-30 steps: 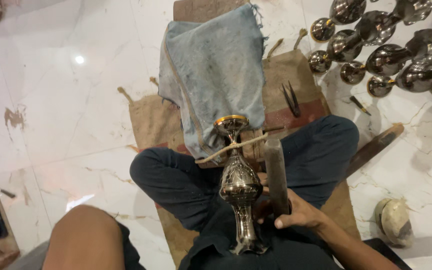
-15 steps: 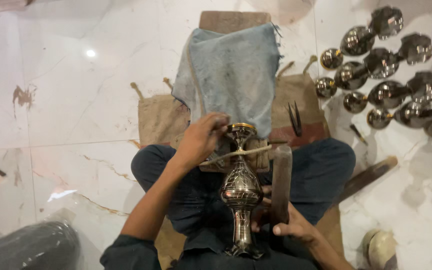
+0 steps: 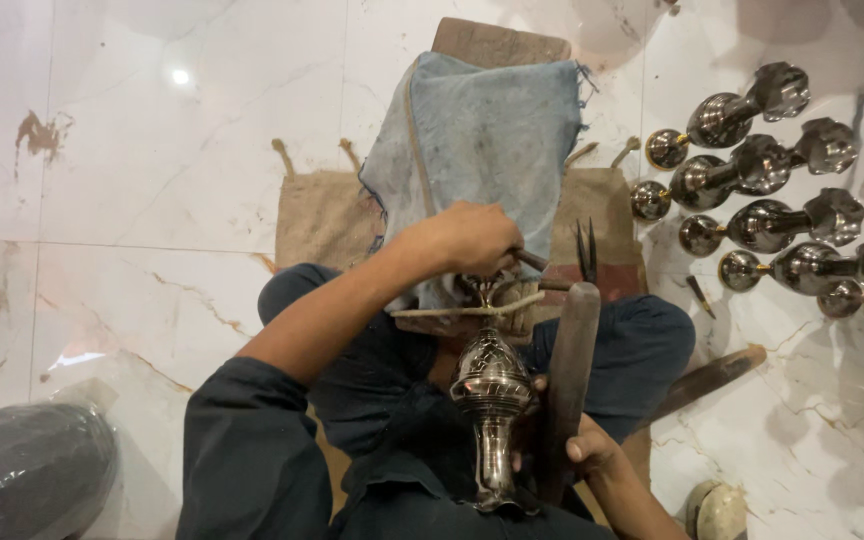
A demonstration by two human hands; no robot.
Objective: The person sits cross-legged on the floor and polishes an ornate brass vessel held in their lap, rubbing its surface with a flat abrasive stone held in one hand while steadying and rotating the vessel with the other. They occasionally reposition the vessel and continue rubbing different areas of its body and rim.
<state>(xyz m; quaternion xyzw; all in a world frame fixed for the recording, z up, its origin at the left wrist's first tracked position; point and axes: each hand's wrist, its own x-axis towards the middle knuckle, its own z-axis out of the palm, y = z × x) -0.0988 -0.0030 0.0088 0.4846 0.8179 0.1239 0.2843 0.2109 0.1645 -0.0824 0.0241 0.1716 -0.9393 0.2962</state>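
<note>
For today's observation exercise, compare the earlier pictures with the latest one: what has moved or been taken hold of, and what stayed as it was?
The left hand came in from out of view, reached the top of the metal vase and now grips a small tool there. The right hand kept its hold on the wooden stick beside the vase. The blue cloth and the row of metal pieces on the floor stayed put.

Polished, mirror-bright metal vase (image 3: pixel 492 400) with an engraved body. Matt, worn wooden mallet (image 3: pixel 569 370). Faded blue cloth (image 3: pixel 482 140), frayed at its edges, over rough brown burlap (image 3: pixel 324 215). Glossy white marble floor (image 3: pixel 152 150), stained. More shiny metal vases (image 3: pixel 772 200) near its right edge.
</note>
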